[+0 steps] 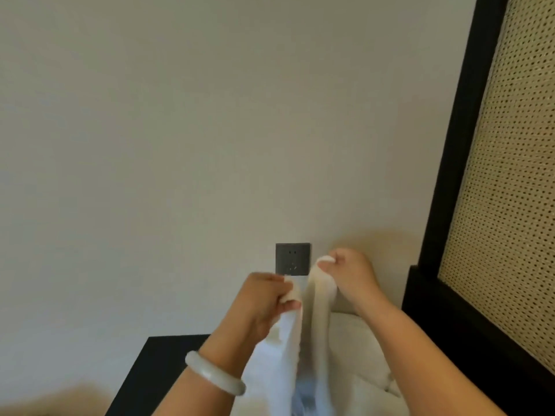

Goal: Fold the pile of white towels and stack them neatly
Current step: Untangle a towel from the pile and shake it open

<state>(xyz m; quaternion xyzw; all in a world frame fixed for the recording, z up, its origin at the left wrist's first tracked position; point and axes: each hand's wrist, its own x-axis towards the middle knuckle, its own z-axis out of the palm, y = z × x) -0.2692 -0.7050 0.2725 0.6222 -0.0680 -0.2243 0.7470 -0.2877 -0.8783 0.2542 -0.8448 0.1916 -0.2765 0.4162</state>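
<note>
Two bare arms show, both uncovered from the hands back to where the picture cuts them off. The left hand has one bangle round its wrist: a thick, smooth, closed ring, rounded in section, milky white and faintly translucent. It is perhaps jade or glass, though the blur leaves the material uncertain. The right hand leads into a plain bare right forearm.
</note>
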